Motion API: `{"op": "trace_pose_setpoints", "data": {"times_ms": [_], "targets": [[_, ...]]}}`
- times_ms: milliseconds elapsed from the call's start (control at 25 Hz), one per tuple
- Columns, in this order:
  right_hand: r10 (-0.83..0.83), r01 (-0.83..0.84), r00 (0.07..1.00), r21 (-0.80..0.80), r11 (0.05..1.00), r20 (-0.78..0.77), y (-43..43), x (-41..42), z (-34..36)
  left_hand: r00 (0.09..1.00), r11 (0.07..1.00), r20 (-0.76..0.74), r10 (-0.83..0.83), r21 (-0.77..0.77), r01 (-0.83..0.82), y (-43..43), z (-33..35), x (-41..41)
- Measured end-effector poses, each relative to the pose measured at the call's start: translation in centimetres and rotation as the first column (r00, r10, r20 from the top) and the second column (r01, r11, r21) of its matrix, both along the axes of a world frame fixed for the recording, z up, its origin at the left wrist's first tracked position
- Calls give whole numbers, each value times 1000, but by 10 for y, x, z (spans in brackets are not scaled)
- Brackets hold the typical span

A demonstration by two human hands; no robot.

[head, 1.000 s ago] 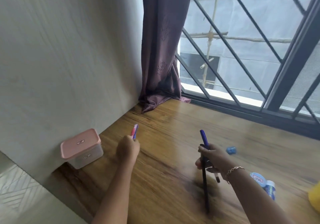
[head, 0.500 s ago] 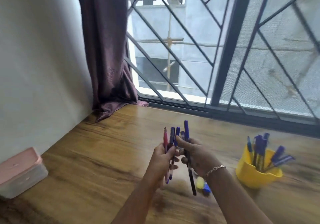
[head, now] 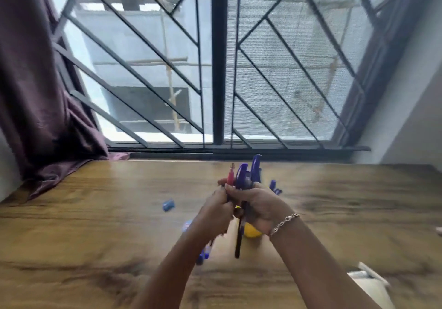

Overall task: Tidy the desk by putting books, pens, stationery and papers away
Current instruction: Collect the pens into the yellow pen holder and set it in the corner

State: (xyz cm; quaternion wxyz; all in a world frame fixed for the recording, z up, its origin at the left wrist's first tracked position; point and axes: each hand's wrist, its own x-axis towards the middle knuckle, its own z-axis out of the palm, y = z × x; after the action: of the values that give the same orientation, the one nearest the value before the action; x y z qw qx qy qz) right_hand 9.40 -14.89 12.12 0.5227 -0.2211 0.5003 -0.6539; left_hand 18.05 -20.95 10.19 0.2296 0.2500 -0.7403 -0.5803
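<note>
The long brown wood-grain desk [head: 95, 237] runs under me to the barred metal window grille [head: 217, 69], with the maroon cloth curtain [head: 35, 117] pooled on its far left corner. Above the middle of the desk, my left hand [head: 215, 213] and my right hand [head: 260, 208] meet. The fingers of both are curled tight round one bundle of blue and red plastic pens [head: 241, 177], and they grip nothing else. I hold the bundle upright, caps and tips standing above my knuckles and barrels hanging below my palms. Gathered and squared like this, they should drop into a holder in one go rather than singly.

That holder, a round yellow plastic cup [head: 251, 232], sits on the desk just behind and below my hands, mostly hidden by them. Blue pen ends past my right knuckles look to be standing in it, though blur leaves that unsure. A small blue plastic piece [head: 168, 205], perhaps a cap or sharpener, lies loose on the wood to the left, well apart from the cup and yet to be collected. A silver chain bracelet [head: 284, 222] hangs at my right wrist.
</note>
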Motion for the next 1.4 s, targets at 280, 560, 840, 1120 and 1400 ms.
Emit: {"op": "trace_pose_setpoints", "data": {"times_ms": [280, 560, 840, 1120, 1400], "targets": [[-159, 131, 966, -143, 981, -203, 13, -34, 30, 994, 994, -106, 29, -100, -40, -6, 26, -31], [-139, 50, 877, -200, 978, -460, 6, -62, 31, 941, 941, -56, 335, -41, -337, -24, -6, -17], [-72, 12, 897, -139, 990, -435, -4, -63, -11, 938, 936, 21, 345, -86, -342, -21, -32, -10], [-34, -29, 870, -120, 992, -492, -6, -62, -13, 931, 927, 45, 363, -116, -356, -24, -37, -6], [-275, 102, 396, -255, 961, -876, 44, -40, 14, 913, 892, 74, 401, -260, -370, -25, -44, -5]]}}
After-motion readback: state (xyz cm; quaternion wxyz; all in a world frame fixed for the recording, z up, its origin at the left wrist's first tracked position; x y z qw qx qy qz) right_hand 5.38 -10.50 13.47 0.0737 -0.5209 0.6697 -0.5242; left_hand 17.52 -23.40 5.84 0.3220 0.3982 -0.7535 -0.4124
